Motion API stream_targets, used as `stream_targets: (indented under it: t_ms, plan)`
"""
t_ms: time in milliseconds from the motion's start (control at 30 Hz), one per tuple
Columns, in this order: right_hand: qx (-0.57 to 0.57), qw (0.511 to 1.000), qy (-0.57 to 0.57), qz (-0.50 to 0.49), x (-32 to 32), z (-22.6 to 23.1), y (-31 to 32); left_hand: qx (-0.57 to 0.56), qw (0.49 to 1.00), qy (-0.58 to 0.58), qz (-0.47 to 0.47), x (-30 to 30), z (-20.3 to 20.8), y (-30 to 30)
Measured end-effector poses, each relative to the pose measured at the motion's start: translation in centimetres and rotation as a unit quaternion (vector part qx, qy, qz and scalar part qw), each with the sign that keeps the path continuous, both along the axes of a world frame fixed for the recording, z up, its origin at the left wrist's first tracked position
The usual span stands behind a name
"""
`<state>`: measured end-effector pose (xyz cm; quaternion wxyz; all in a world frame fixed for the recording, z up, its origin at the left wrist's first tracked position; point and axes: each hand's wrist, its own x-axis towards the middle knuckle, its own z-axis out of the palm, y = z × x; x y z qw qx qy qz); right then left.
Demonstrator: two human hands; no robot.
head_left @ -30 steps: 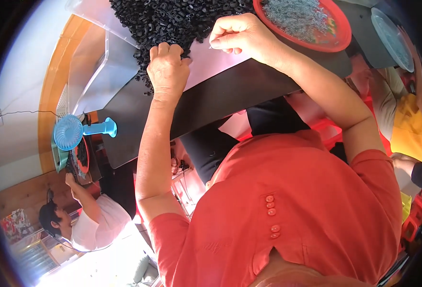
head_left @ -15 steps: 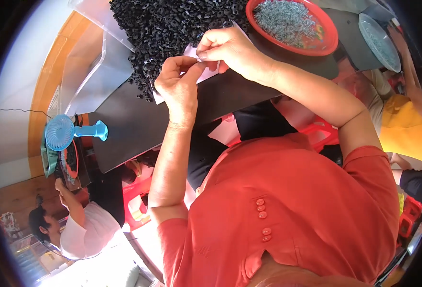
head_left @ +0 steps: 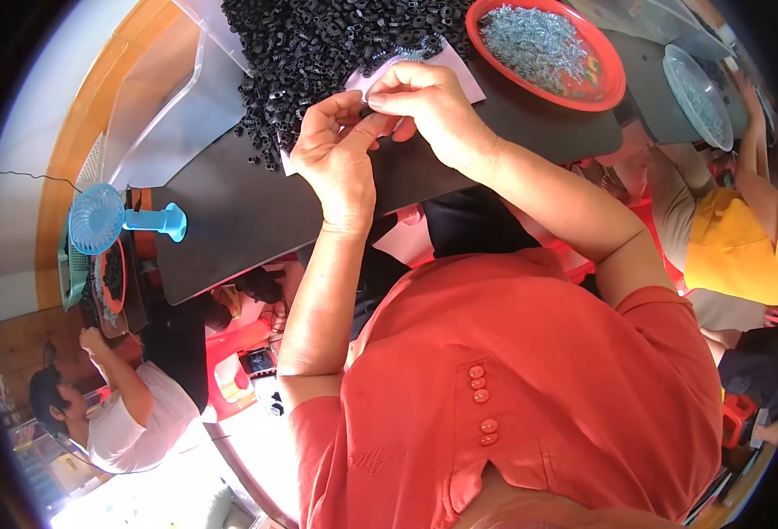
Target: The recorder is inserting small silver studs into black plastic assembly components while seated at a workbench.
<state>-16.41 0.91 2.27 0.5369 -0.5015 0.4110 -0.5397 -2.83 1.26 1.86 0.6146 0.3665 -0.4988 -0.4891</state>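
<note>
My left hand (head_left: 336, 167) and my right hand (head_left: 433, 110) meet over the near edge of a heap of small black plastic parts (head_left: 318, 48). The left thumb and forefinger are closed in a pinch, with a small black plastic part (head_left: 367, 111) showing between the two hands. My right thumb and forefinger pinch right beside it; what they hold is too small and hidden to name. Beneath the hands lies a pale pinkish sheet (head_left: 461, 75), with a few black parts on its far edge.
Right of the heap stands a red round tray (head_left: 616, 75) holding small silvery metal pieces (head_left: 530, 44). A pale oval tray (head_left: 675, 75) lies farther right. Left are a clear plastic bin (head_left: 173, 123) and a blue fan (head_left: 98, 219). Other people sit at both sides.
The view has shifted slightly. My hands stay pinched together, and the right hand has turned a little. More of the pale sheet shows beyond it.
</note>
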Motion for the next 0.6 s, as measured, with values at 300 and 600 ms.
stream_targets:
  t_ms: [300,600]
  plan:
    - [0.037,0.982,-0.186,-0.020,0.7,-0.6,0.5,0.010,0.997,-0.056,0.044,0.4,-0.1,0.5]
    - [-0.050,0.996,-0.065,-0.045,1.0,0.2,1.1,0.005,0.998,0.052,0.028,1.1,0.9,1.0]
